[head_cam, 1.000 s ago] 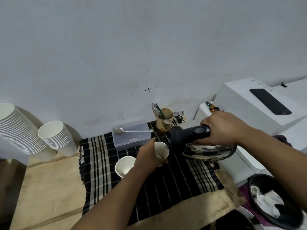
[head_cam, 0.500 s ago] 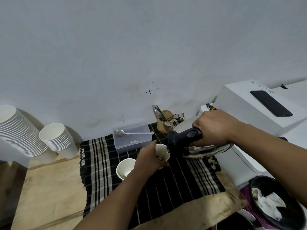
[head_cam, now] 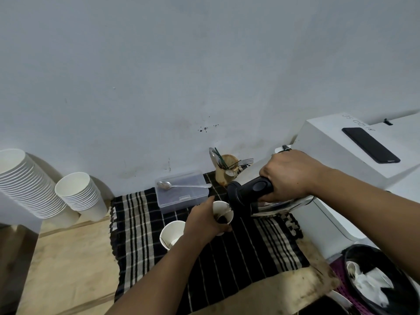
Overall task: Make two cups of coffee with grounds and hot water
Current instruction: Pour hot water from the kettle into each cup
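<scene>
**Two cups on the cloth, kettle tipped at one**

Two paper cups sit over the striped cloth (head_cam: 141,223). One cup (head_cam: 223,211) is lifted and tilted toward the right, with the left hand (head_cam: 205,220) wrapped round its side; dark liquid shows inside near the lip. The kettle (head_cam: 268,201) is tipped steeply leftward, its black top end right against the cup's rim. The right hand (head_cam: 288,176) grips the kettle's black handle, fingers curled under it. The second cup (head_cam: 171,234) stands upright on the cloth just left of the left wrist, a dark smear inside it.

Farther back, a clear lidded box (head_cam: 183,192) rests on the cloth with a spoon (head_cam: 179,185) lying across its lid. Right of it, near the wall, a brown holder (head_cam: 226,170) carries cutlery, a fork (head_cam: 245,160) poking out to the right. At the far left, two stacks of paper cups (head_cam: 79,194) lie on their sides on the wooden table (head_cam: 68,269). On the right, a white box (head_cam: 336,155) bears a black phone (head_cam: 370,145). At the near right, a black bin (head_cam: 363,258) holds crumpled white paper.
</scene>
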